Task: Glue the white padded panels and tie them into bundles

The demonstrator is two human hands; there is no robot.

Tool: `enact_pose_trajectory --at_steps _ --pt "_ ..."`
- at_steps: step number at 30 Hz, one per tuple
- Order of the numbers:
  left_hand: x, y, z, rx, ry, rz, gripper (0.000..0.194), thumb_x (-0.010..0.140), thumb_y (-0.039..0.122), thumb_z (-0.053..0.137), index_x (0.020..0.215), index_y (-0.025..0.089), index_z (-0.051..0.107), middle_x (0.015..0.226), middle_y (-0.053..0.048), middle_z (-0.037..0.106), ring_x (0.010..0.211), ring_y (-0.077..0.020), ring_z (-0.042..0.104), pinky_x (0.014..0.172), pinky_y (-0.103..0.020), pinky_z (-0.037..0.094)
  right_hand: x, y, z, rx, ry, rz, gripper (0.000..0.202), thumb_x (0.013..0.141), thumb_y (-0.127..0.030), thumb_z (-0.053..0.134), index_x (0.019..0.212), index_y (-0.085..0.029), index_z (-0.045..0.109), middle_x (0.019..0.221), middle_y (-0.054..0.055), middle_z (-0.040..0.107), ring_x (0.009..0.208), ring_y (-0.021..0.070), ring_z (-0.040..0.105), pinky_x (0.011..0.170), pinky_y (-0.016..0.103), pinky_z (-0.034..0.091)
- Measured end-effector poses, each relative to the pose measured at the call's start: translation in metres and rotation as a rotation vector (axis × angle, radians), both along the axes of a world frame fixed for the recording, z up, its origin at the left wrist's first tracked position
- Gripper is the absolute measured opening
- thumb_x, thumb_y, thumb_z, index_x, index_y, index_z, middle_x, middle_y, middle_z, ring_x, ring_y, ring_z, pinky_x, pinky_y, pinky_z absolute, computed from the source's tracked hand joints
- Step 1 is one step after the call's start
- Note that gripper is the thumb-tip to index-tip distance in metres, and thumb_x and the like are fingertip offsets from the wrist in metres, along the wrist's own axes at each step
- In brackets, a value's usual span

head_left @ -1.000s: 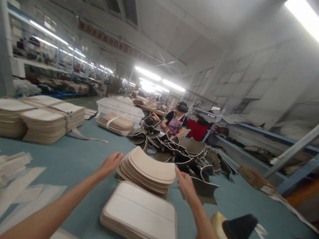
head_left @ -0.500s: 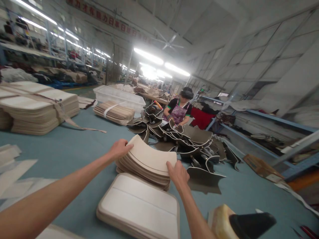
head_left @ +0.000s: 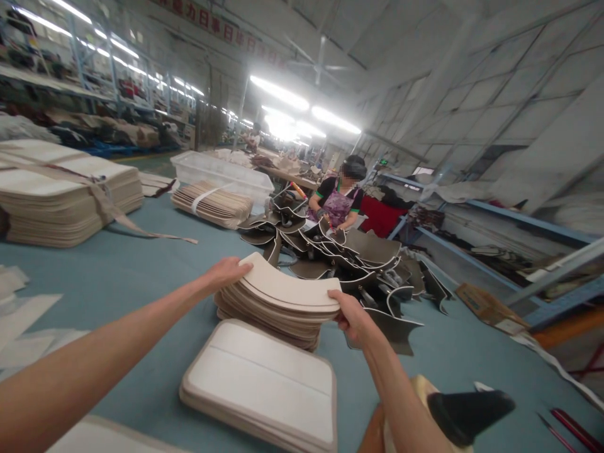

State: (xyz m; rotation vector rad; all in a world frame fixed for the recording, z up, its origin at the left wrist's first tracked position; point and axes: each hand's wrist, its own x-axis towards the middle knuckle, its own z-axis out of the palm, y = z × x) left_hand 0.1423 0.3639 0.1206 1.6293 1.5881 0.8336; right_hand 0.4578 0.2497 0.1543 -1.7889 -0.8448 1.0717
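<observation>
A curved cream panel (head_left: 290,286) tops a thick stack of beige panels (head_left: 274,318) in the middle of the table. My left hand (head_left: 229,274) pinches its left end, with the fingertips partly hidden. At the right end my right hand (head_left: 353,316) is closed on the corner, thumb on top and fingers underneath. The panel bows downward between my two hands. Nearer to me lies a lower stack of white-faced panels (head_left: 267,371) with beige rims and a line across the top one.
Dark, white-edged pieces (head_left: 330,251) lie heaped beyond my hands, with a person (head_left: 337,198) behind them. Strapped panel stacks (head_left: 70,207) and a clear plastic bin (head_left: 226,173) stand left. A black-topped object (head_left: 467,412) sits beside my right forearm; a cardboard box (head_left: 488,305) is farther right.
My right hand has shifted right, out to the panel's corner, and its fingers now wrap under the edge. My left hand stays at the left end. The view has shifted slightly.
</observation>
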Motion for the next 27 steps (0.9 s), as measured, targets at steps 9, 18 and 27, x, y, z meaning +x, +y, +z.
enact_pose_trajectory --at_steps 9,18,27 --pt "0.009 -0.015 0.009 -0.148 -0.189 0.028 0.034 0.095 0.047 0.065 0.099 0.014 0.069 0.097 -0.003 0.071 0.087 -0.0192 0.069 0.081 -0.038 0.057 -0.013 -0.016 0.035 -0.002 0.112 -0.04 0.015 0.085 -0.025 0.058 0.072 -0.019 0.053 0.052 -0.006 0.047 0.041 0.0069 0.038 0.037 0.017 0.018" --pt "-0.024 -0.027 0.054 -0.228 -0.542 -0.035 0.035 0.079 0.046 0.071 0.096 0.014 0.07 0.085 -0.006 0.076 0.074 -0.0177 0.069 0.063 -0.027 0.056 -0.047 -0.044 0.103 0.325 -0.014 0.002 0.022 0.076 -0.031 0.063 0.092 -0.016 0.064 0.065 -0.002 0.062 0.052 0.0106 0.048 0.044 0.02 0.03" --pt "-0.154 -0.082 0.058 -0.224 -0.588 -0.081 0.058 0.056 0.055 0.082 0.099 0.015 0.078 0.111 -0.016 0.081 0.104 -0.0324 0.074 0.082 -0.036 0.063 -0.164 -0.095 0.082 0.638 -0.334 0.184 0.065 0.083 -0.048 0.056 0.138 -0.014 0.056 0.116 0.013 0.075 0.101 0.0284 0.07 0.088 0.039 0.055"
